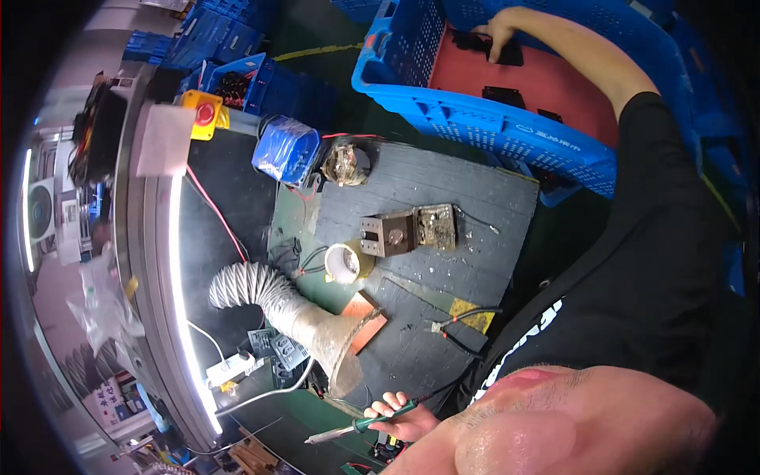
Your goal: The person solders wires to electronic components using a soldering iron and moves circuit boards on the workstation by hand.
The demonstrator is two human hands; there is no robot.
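My left hand, at the lower middle, is closed around the green handle of a soldering iron; its metal tip points left. My right hand reaches into a blue plastic crate at the top. Its thumb and fingers close about a dark flat part on the crate's reddish lining. A black rectangular part and a smaller dark piece lie nearby on that lining. What my fingertips touch is partly hidden.
On the dark work mat stand a metal block with a dirty tray, and a round yellowish cup. A flexible duct with a funnel reaches over the mat. Pliers lie near my body. A light bar runs along the left.
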